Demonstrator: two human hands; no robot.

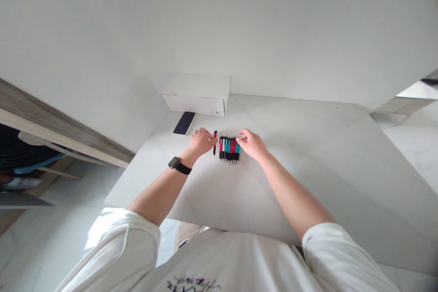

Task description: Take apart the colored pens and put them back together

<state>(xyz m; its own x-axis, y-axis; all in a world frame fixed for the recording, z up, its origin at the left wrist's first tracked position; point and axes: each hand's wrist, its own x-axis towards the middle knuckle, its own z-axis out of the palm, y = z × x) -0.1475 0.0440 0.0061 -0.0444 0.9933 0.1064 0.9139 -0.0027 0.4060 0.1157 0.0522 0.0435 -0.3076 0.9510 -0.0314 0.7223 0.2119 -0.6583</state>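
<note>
Several slim pens [229, 149] lie side by side in a row on the white table, with pink-red, teal and white barrels, black grips and silver tips toward me. Just left of the row is a separate red-and-black pen [215, 145], pinched near its upper part by the thumb and fingers of my left hand [202, 140]. At the row's right end is my right hand [252, 143], its thumb touching the upper part of the end pens. Its fingers are slightly curled and apart, gripping no pen that I can make out.
A white box [195, 96] sits at the back left of the table [308, 159], against the wall. In front of it lies a phone [185, 122] with a dark screen. On my left wrist is a black watch [179, 165]. Part of another person [20, 159] shows at far left.
</note>
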